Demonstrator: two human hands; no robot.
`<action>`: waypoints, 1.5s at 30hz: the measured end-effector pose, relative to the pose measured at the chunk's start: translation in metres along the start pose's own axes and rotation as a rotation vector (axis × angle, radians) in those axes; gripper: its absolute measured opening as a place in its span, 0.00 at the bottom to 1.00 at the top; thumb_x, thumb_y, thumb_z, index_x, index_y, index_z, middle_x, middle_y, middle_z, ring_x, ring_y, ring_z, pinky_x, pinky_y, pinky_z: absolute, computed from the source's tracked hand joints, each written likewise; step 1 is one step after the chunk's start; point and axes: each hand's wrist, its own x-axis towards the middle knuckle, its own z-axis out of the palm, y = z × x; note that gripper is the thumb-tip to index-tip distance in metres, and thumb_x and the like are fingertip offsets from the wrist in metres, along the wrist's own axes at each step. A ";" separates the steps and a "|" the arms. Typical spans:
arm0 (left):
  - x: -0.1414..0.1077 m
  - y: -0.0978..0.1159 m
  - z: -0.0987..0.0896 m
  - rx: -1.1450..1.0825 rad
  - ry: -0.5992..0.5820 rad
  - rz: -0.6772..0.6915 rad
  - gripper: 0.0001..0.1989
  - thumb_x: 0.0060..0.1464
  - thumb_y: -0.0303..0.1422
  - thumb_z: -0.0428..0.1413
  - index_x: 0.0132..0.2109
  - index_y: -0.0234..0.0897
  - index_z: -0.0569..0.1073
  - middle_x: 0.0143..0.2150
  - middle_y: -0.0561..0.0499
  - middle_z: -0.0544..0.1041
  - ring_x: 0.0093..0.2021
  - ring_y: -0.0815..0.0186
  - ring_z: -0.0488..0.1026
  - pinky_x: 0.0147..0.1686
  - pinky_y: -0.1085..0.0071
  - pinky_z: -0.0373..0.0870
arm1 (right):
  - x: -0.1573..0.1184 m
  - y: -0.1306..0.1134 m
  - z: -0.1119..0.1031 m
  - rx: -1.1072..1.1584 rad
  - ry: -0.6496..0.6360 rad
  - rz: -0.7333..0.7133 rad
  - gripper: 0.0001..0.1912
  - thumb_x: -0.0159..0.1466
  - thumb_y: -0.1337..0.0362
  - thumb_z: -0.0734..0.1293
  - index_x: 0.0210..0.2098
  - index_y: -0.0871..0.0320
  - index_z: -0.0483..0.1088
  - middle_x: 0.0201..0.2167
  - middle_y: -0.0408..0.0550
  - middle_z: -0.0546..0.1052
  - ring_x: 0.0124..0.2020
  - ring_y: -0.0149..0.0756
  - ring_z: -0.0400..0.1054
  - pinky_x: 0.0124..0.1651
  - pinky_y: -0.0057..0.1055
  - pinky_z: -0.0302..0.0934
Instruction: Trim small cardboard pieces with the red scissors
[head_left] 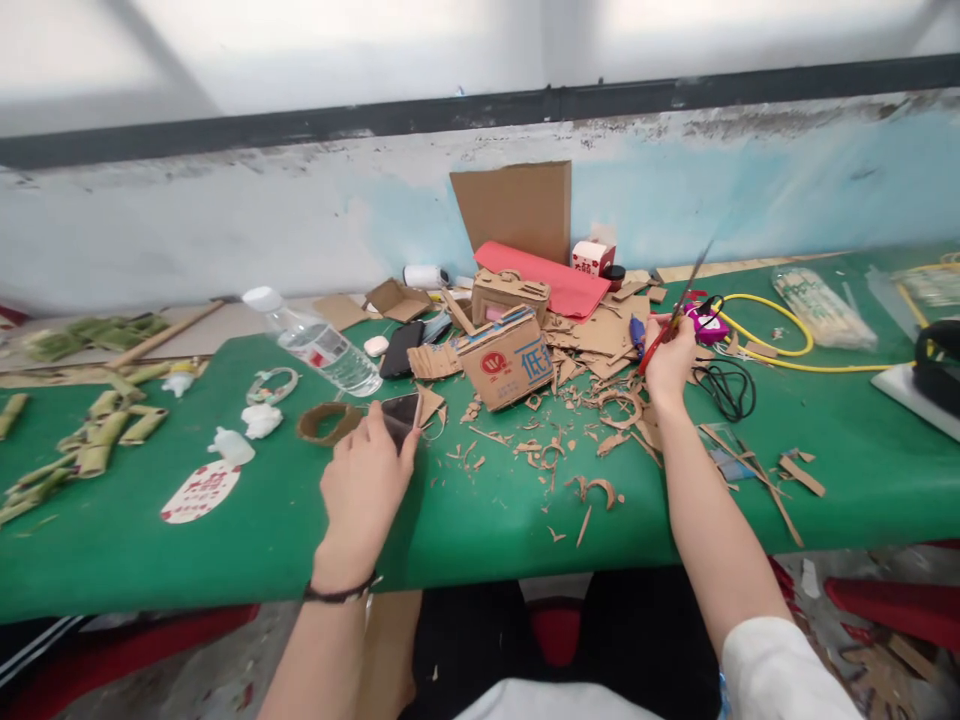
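Observation:
My left hand [369, 480] is closed around a dark phone-like object [402, 418] low over the green table, beside a cardboard ring [328, 424]. In my right hand [671, 362] are red-handled scissors [679, 312], their blades pointing up and away. Close to that hand lie a blue object [637, 336] and a purple item [706, 323]. Between the hands stands a tilted cardboard box [506, 362] with red and blue print, and many cardboard scraps [551, 455] are spread before it.
A plastic bottle [322, 345] leans at left, near green stalk pieces [97, 435] and a white oval card [201, 491]. Red paper [544, 280] rests behind the box. At right are a yellow hose [806, 335], a black cable [727, 390] and an iron [926, 385].

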 end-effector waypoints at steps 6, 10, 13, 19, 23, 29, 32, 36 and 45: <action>-0.004 0.087 -0.030 -0.546 -0.112 0.497 0.16 0.74 0.41 0.49 0.54 0.39 0.78 0.53 0.45 0.84 0.51 0.57 0.81 0.55 0.62 0.75 | -0.002 -0.003 -0.002 -0.214 0.067 0.011 0.11 0.68 0.53 0.67 0.41 0.55 0.70 0.31 0.48 0.77 0.34 0.45 0.72 0.44 0.39 0.64; 0.019 0.203 -0.012 -0.471 -0.194 0.743 0.14 0.75 0.35 0.49 0.56 0.41 0.78 0.54 0.46 0.83 0.54 0.60 0.79 0.57 0.66 0.73 | -0.004 -0.006 -0.006 -0.291 0.221 -0.095 0.10 0.72 0.54 0.63 0.42 0.54 0.69 0.30 0.45 0.73 0.32 0.44 0.70 0.43 0.38 0.63; 0.044 0.271 0.010 -0.367 -0.196 0.665 0.14 0.74 0.29 0.48 0.57 0.35 0.77 0.55 0.38 0.81 0.56 0.55 0.77 0.53 0.63 0.75 | -0.005 -0.007 -0.009 -0.302 0.265 -0.132 0.10 0.73 0.56 0.61 0.42 0.54 0.69 0.29 0.45 0.72 0.31 0.43 0.70 0.41 0.36 0.62; 0.065 0.306 0.034 -0.411 -0.181 0.590 0.14 0.73 0.33 0.50 0.57 0.33 0.75 0.53 0.35 0.80 0.57 0.52 0.76 0.52 0.62 0.74 | -0.008 -0.011 -0.008 -0.307 0.240 -0.120 0.08 0.72 0.57 0.62 0.37 0.52 0.65 0.29 0.43 0.71 0.31 0.42 0.68 0.41 0.36 0.62; 0.066 0.280 0.031 -0.513 -0.174 0.611 0.12 0.73 0.33 0.52 0.55 0.36 0.78 0.53 0.39 0.81 0.54 0.56 0.79 0.51 0.63 0.74 | -0.009 -0.017 -0.005 -0.182 0.146 -0.091 0.11 0.71 0.53 0.65 0.38 0.53 0.66 0.28 0.42 0.71 0.31 0.40 0.68 0.42 0.36 0.64; 0.087 0.208 -0.004 -1.411 -0.319 0.467 0.14 0.71 0.42 0.55 0.49 0.35 0.75 0.40 0.47 0.82 0.36 0.66 0.80 0.35 0.73 0.75 | -0.031 -0.044 0.010 0.390 -0.368 0.115 0.22 0.68 0.40 0.68 0.41 0.53 0.67 0.28 0.42 0.74 0.25 0.35 0.67 0.29 0.32 0.65; 0.099 0.183 -0.028 -1.657 -0.344 0.458 0.15 0.70 0.45 0.57 0.48 0.36 0.71 0.36 0.49 0.81 0.31 0.69 0.78 0.33 0.74 0.75 | -0.058 -0.063 0.020 0.545 -0.575 0.108 0.23 0.70 0.38 0.67 0.42 0.52 0.68 0.31 0.44 0.76 0.27 0.36 0.69 0.32 0.35 0.68; 0.104 0.168 -0.045 -1.636 -0.355 0.524 0.13 0.71 0.43 0.56 0.45 0.37 0.70 0.32 0.51 0.80 0.29 0.70 0.77 0.33 0.74 0.76 | -0.092 -0.074 0.031 0.622 -0.822 0.081 0.27 0.71 0.34 0.63 0.43 0.52 0.68 0.31 0.45 0.75 0.28 0.37 0.69 0.34 0.36 0.67; 0.106 0.164 -0.046 -1.338 -0.375 0.656 0.07 0.71 0.37 0.54 0.44 0.39 0.67 0.30 0.54 0.81 0.27 0.69 0.78 0.30 0.74 0.73 | -0.104 -0.074 0.034 0.680 -0.860 0.149 0.33 0.70 0.30 0.59 0.45 0.54 0.69 0.33 0.45 0.75 0.27 0.35 0.70 0.33 0.35 0.67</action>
